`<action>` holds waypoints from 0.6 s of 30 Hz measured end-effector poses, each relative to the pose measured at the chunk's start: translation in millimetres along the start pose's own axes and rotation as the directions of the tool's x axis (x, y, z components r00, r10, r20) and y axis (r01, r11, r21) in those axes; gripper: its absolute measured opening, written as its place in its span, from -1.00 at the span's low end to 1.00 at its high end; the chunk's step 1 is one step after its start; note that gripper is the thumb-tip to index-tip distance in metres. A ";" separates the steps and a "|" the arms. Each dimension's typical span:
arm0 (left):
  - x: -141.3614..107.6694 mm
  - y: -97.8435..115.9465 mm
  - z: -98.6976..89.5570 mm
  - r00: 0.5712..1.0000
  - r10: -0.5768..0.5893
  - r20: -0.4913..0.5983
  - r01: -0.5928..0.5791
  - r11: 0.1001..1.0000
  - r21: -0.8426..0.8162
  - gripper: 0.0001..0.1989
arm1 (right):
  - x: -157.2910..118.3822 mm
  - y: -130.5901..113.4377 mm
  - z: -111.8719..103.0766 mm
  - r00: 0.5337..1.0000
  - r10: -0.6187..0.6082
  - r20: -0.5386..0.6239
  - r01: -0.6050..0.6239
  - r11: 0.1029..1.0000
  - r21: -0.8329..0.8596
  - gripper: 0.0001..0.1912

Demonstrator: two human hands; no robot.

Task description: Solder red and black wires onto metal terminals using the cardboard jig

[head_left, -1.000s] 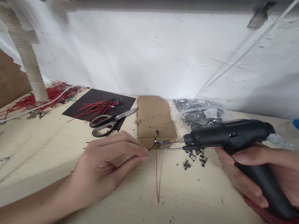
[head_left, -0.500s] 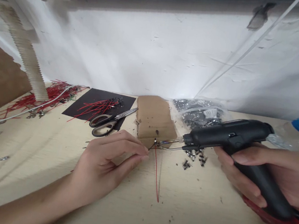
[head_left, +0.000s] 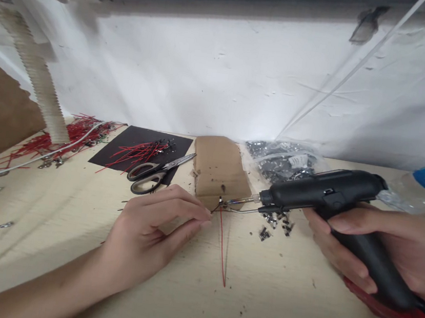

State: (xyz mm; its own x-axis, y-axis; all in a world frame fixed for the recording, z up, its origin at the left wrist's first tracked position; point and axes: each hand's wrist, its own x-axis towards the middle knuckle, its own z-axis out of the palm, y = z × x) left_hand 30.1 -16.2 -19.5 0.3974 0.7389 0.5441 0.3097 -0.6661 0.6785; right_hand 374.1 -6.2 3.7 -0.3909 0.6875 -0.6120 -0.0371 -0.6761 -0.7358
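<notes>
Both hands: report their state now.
Left hand: fingertips pinched on a thin dark wire.
Right hand: closed around the handle of the black soldering gun.

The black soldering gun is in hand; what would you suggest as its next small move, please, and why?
Probably a slight pull straight back: the tip of the black soldering gun seems to meet the small part by the cardboard, while the left hand appears to pinch a thin dark lead.

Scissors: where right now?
Head view, left of centre: the scissors lie partly on the black sheet, just left of the cardboard piece, beyond the left hand.
</notes>
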 end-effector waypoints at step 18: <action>-2.1 -2.9 0.2 1.000 -0.012 -0.002 0.012 1.000 0.021 -0.79 | -0.3 -0.3 -0.3 1.000 0.006 -0.021 -0.006 1.000 0.001 -0.73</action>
State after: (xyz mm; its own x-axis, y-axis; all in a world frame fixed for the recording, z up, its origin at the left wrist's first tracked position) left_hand 28.6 -15.8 -22.8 0.3921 0.7473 0.5364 0.3327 -0.6589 0.6747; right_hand 374.5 -6.0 4.1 -0.3720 0.6886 -0.6224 -0.0355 -0.6806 -0.7318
